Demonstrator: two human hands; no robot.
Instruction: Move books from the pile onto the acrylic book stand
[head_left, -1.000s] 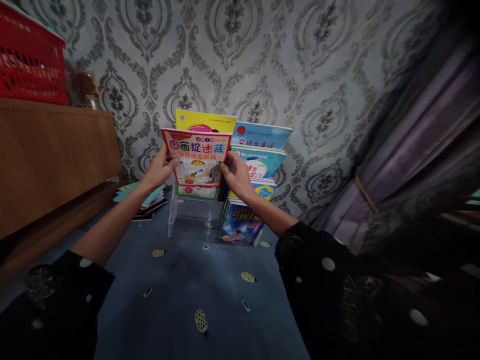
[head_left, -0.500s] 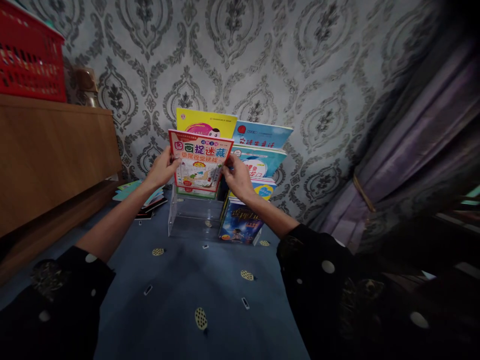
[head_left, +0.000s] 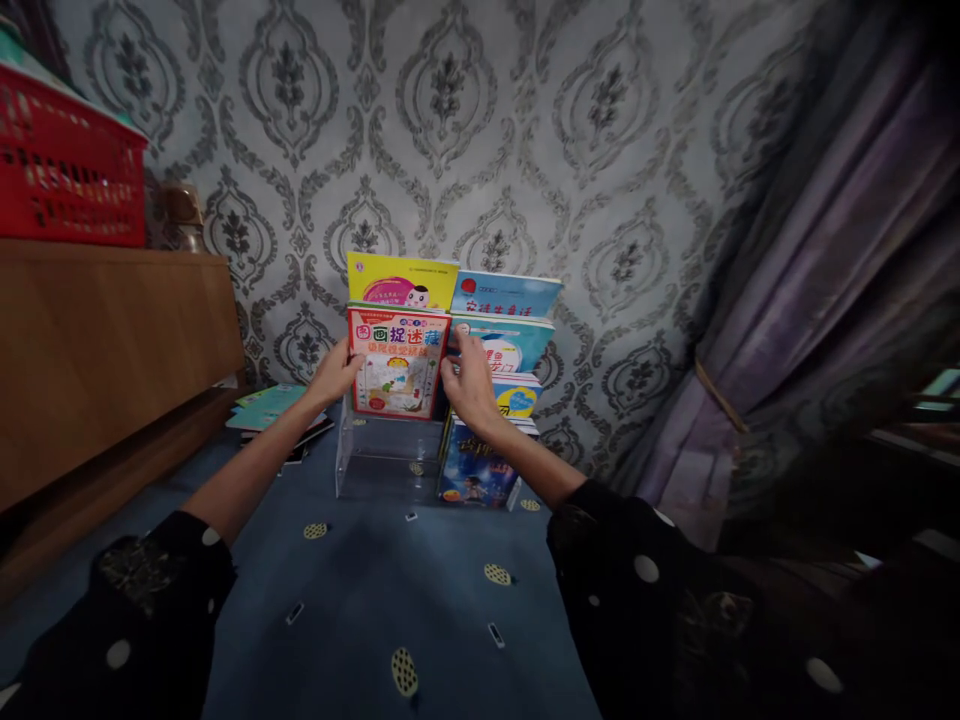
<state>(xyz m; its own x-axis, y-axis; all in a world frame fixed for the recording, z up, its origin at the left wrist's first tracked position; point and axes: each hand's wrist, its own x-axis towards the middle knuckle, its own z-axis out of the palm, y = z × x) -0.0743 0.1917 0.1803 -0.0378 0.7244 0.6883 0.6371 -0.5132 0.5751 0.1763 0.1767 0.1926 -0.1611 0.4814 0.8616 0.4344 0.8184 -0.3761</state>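
The edge crops the red basket (head_left: 71, 170) at ten o'clock; the red book (head_left: 397, 375), at nine, partly hides the yellow book (head_left: 401, 278).

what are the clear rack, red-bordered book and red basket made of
The clear stepped rack looks like glossy plastic, probably acrylic: the blue patterned surface shows through. The red-bordered picture book seems paper, its printed cover smooth. The red slotted basket is likely smooth moulded plastic, given its regular openings.

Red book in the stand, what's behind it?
Behind the red book, a thin green edge and the upper part of a yellow book show; the yellow book's lower part is covered.
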